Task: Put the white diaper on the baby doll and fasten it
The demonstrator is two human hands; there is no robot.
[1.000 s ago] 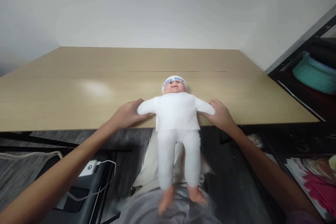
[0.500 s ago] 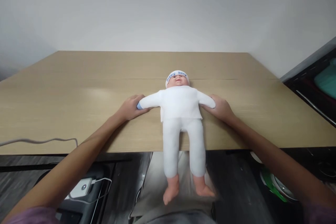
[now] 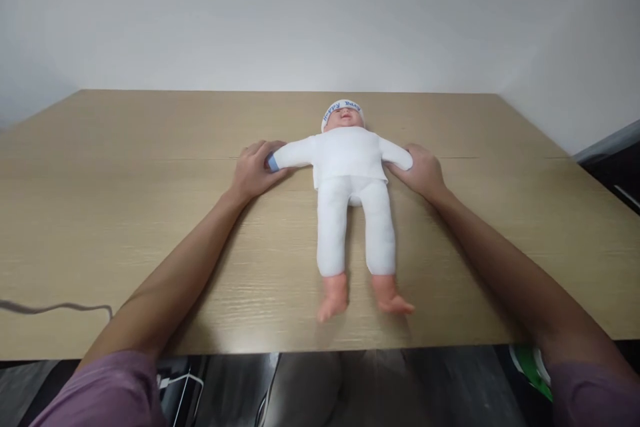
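A baby doll (image 3: pixel 347 153) in a white top and white trousers lies face up on the wooden table (image 3: pixel 150 227), its bare feet toward me. Its headband (image 3: pixel 342 105) carries blue lettering. Both doll arms are stretched out sideways. My left hand (image 3: pixel 254 170) is closed around the doll's arm end on the left, where a bit of blue shows at the cuff. On the other side, my right hand (image 3: pixel 421 172) grips the end of the opposite sleeve. The fingers of my right hand are partly hidden behind that sleeve.
A grey cable (image 3: pixel 55 308) runs over the table's left front. The white wall (image 3: pixel 300 20) rises behind the table. At the far right stands a dark object (image 3: pixel 617 170). Below the front edge are a white cord (image 3: pixel 193 377) and a green item (image 3: pixel 533 373).
The doll has moved farther from me along with both hands. Its legs, which hung past the front edge, now lie over the tabletop. The view has shifted too.
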